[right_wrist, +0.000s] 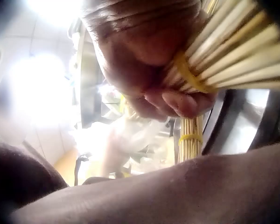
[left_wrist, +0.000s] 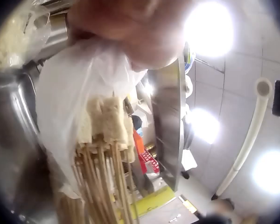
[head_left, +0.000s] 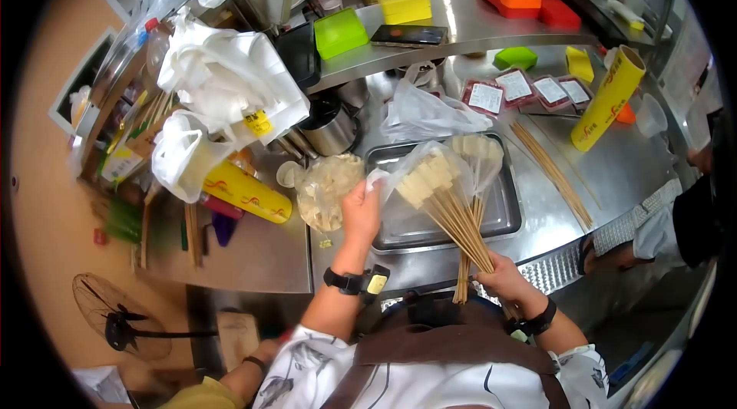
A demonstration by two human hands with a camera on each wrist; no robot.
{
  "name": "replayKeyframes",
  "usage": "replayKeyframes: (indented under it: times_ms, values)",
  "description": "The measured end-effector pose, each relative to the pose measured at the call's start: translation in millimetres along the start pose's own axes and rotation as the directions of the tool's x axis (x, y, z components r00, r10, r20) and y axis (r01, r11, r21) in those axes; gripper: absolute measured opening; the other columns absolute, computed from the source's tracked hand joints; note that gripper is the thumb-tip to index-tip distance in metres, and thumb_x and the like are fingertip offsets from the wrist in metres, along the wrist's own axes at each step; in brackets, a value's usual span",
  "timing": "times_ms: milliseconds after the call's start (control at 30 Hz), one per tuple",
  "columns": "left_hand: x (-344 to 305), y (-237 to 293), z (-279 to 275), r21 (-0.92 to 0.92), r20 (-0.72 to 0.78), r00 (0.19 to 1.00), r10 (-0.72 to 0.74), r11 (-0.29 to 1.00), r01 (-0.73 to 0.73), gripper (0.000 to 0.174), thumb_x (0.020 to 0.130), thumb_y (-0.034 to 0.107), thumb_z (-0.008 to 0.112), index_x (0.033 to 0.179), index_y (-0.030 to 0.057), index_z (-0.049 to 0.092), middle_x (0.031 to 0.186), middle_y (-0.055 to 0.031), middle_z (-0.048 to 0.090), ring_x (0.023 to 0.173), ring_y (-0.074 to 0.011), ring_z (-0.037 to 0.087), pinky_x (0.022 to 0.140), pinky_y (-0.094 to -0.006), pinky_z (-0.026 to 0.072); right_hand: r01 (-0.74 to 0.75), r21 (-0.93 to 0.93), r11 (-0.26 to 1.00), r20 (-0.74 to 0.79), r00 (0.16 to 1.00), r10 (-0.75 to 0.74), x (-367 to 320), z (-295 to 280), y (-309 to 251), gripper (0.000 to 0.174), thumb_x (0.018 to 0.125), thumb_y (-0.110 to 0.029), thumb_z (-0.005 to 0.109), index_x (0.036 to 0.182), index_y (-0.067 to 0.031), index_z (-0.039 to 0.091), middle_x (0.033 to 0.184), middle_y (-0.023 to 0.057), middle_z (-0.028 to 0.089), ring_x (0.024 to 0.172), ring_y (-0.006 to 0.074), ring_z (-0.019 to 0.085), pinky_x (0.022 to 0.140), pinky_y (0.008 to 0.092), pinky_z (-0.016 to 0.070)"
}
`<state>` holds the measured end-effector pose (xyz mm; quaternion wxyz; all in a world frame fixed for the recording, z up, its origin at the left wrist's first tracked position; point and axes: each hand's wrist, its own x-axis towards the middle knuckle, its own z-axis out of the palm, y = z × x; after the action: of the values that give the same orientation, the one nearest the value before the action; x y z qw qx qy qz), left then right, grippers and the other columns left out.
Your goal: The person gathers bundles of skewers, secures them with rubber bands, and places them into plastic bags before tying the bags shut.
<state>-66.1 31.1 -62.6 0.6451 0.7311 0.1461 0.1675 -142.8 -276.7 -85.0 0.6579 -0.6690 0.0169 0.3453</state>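
My right hand (head_left: 507, 280) grips a bundle of wooden skewers (head_left: 461, 231) by the stick ends. A yellow rubber band (right_wrist: 190, 74) circles the sticks at its fingers. Flat pale beige food pieces (head_left: 426, 177) are threaded on the far ends, tilted up to the left over a metal tray (head_left: 513, 194). With fingers curled, my left hand (head_left: 362, 213) holds the edge of a thin clear plastic bag (left_wrist: 60, 102), which covers part of the food ends. Behind, a second banded skewer bundle (head_left: 482, 154) lies in the tray, its top bagged and its sticks crossing the front rim.
A clear bag of pale pieces (head_left: 330, 186) lies left of the tray. Loose skewers (head_left: 553, 171) and a yellow film roll (head_left: 610, 98) are on the right. Labelled red packs (head_left: 485, 97) sit behind. White carrier bags (head_left: 223, 79) crowd the left; a raised shelf (head_left: 461, 25) spans the back.
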Motion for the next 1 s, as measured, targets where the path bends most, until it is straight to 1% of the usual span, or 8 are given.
replayKeyframes:
  times_ms: [167,367,433,567,700,767,900,1000]
  values:
    - [3,7,-10,0.04,-0.108,0.98,-0.169,0.984,0.174,0.038,0.1,0.03,0.045,0.105,-0.0028,0.065,0.081,-0.0043,0.064,0.068,-0.0109,0.055,0.062,-0.0287,0.0434,0.141,-0.408,0.902,-0.081,0.979,-0.189,9,-5,14,0.042,0.078,-0.006,0.063,0.119,-0.0006,0.056,0.092,0.0109,0.067,0.074,0.0152,0.062,0.066,0.0294,0.0504]
    - [-25,42,10,-0.069,0.089,0.968,0.234,0.971,-0.228,0.036,0.1,0.022,0.04,0.109,-0.0031,0.065,0.089,-0.006,0.064,0.078,-0.0151,0.058,0.072,-0.0278,0.0459,0.271,-0.407,0.872,-0.073,0.942,-0.327,13,-1,19,0.051,0.078,-0.008,0.064,0.126,0.0,0.052,0.104,0.0161,0.066,0.092,0.0218,0.064,0.083,0.0318,0.0498]
    - [-32,42,12,-0.028,0.331,0.729,0.6,0.778,-0.628,0.027,0.094,0.011,0.048,0.111,-0.0024,0.064,0.091,-0.0082,0.063,0.079,-0.0192,0.06,0.073,-0.0307,0.0481,0.238,-0.418,0.877,-0.098,0.948,-0.304,7,3,1,0.05,0.078,-0.008,0.063,0.126,0.0005,0.051,0.103,0.0164,0.066,0.093,0.022,0.064,0.083,0.0322,0.0504]
    - [-61,41,19,0.038,0.53,0.586,0.612,0.674,-0.738,0.029,0.087,-0.001,0.052,0.114,-0.0003,0.062,0.091,-0.0114,0.062,0.079,-0.0238,0.062,0.072,-0.0341,0.0498,0.09,-0.353,0.931,-0.2,0.965,-0.169,6,11,-16,0.049,0.079,-0.008,0.066,0.124,0.001,0.05,0.101,0.0167,0.066,0.092,0.0224,0.064,0.081,0.0332,0.051]
    - [-79,8,19,0.083,0.641,0.588,0.494,0.717,-0.692,0.044,0.085,-0.007,0.052,0.129,-0.0001,0.05,0.095,-0.014,0.061,0.082,-0.0237,0.062,0.07,-0.0343,0.0506,0.353,-0.358,0.864,-0.241,0.859,-0.451,20,16,-2,0.052,0.078,-0.01,0.07,0.123,0.0045,0.049,0.095,0.0147,0.066,0.081,0.0208,0.064,0.073,0.0346,0.0521]
    - [-84,-3,29,-0.11,0.224,0.866,0.448,0.894,-0.434,0.054,0.086,0.002,0.058,0.137,-0.0001,0.038,0.097,-0.009,0.059,0.085,-0.0166,0.06,0.073,-0.0297,0.049,0.278,-0.348,0.895,-0.275,0.883,-0.381,19,24,-17,0.052,0.078,-0.01,0.07,0.122,0.0059,0.048,0.094,0.0156,0.066,0.08,0.0212,0.064,0.072,0.0355,0.0516]
    - [-39,-3,36,-0.247,0.012,0.998,0.06,0.967,-0.056,0.068,0.083,0.008,0.067,0.139,-0.0015,0.03,0.103,-0.0066,0.053,0.084,-0.0117,0.056,0.076,-0.0235,0.0469,0.203,-0.328,0.923,-0.289,0.908,-0.302,20,48,-42,0.051,0.08,-0.011,0.066,0.123,0.0045,0.043,0.097,0.0222,0.064,0.09,0.0294,0.064,0.079,0.0364,0.0494]
    - [-21,35,25,0.106,-0.034,0.969,0.245,0.965,-0.24,0.075,0.08,0.014,0.07,0.141,-0.0007,0.028,0.124,-0.0149,0.043,0.106,-0.0207,0.049,0.094,-0.0333,0.0411,0.447,-0.359,0.819,-0.232,0.808,-0.542,25,56,-43,0.056,0.083,-0.011,0.063,0.13,0.005,0.038,0.109,0.0266,0.06,0.101,0.0341,0.06,0.086,0.0399,0.0469]
